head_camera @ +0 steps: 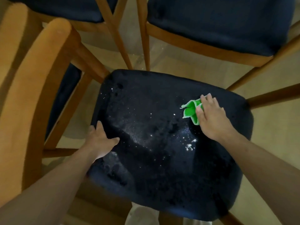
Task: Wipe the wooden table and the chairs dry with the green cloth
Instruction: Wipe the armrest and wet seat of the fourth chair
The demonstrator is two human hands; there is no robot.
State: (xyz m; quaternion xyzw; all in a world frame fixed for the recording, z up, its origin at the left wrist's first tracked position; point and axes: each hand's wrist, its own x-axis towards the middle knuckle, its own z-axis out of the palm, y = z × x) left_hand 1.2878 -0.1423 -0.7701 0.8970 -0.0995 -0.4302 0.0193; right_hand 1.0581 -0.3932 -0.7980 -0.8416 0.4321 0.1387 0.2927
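Observation:
A chair with a dark blue seat cushion (159, 143) and a wooden frame fills the middle of the head view. White droplets and specks are scattered over the cushion, thickest near its centre and right. My right hand (211, 116) presses the crumpled green cloth (191, 110) onto the cushion's right rear part; only the cloth's left half shows past my fingers. My left hand (101, 140) grips the cushion's left edge, fingers curled under it and thumb lying on top.
The chair's curved wooden backrest (32, 88) rises at the left. Two more blue-seated wooden chairs (219, 23) stand behind, their legs (120, 38) close to the rear of the cushion. Pale floor (272, 151) shows around them.

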